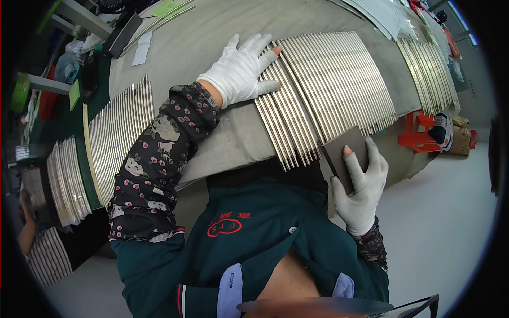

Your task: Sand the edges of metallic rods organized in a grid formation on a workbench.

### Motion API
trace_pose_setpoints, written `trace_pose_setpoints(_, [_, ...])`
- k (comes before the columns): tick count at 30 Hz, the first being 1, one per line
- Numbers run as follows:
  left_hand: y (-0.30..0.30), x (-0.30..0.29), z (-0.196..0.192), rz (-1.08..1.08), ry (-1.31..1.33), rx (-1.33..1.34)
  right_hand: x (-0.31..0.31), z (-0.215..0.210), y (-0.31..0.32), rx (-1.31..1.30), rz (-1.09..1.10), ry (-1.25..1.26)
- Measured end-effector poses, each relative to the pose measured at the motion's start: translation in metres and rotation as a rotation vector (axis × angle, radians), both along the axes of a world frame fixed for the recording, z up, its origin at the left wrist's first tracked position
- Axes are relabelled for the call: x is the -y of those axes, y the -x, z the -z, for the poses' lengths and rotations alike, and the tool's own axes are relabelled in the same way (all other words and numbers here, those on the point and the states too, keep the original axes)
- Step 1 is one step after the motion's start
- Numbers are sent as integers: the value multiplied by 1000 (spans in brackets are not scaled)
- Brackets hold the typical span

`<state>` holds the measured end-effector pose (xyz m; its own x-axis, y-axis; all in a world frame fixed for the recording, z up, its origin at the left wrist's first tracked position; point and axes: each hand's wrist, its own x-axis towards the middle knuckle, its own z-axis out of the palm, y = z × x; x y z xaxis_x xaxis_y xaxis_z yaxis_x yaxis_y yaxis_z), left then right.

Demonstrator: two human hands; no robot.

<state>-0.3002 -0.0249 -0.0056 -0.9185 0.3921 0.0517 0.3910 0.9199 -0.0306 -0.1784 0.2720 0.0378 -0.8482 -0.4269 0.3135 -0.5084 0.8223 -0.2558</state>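
- Grasped in my right hand, fingers spread likely for control, the block sits by the rods' near ends.
- Left hand, unclenched, rests at their far ends, likely steadying them.

- Rods: silver, striped by dark gaps
- Block: dark grey-brown noted
- Gloves: white seen
- Sleeve: black, printed with red and pale motifs
- Shirt: dark green, embroidered in red
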Motion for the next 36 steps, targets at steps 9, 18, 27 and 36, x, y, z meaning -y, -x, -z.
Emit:
trace_pose_setpoints(9, [-5, 0, 2, -19, -2, -40, 24, 8, -7, 63, -138, 20])
trace_pose_setpoints(18, [-3, -5, 1, -5, -27, -44, 80, 8, 29, -42, -90, -106])
trace_pose_setpoints(27, [-3, -8, 0, -6, 7, -59, -23, -2, -7, -59, 83, 87])
trace_pose_setpoints(36, [2, -29, -6, 176, -16, 0, 0, 15, -38, 111, 128, -22])
